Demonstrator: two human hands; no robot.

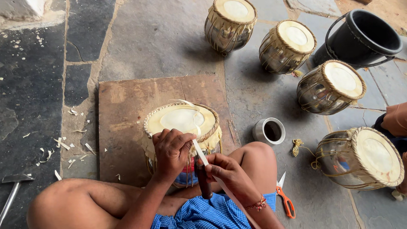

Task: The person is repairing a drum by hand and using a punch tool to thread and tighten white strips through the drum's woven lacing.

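The drum [183,127], a rounded metal shell laced with pale hide, stood upright on a wooden board [123,110] just ahead of both hands. The left hand [171,152], nearer, gripped its braided rim. The right hand [227,171] pinched a flat white strap [201,153] running diagonally toward the lap, and clasped a dark-handled tool [203,182].

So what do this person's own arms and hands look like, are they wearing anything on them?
Both arms are bare, with no sleeves and no gloves. The right hand has a bracelet of reddish and orange beads or thread at the wrist. The left hand and its wrist show nothing worn; no rings are visible on either hand.
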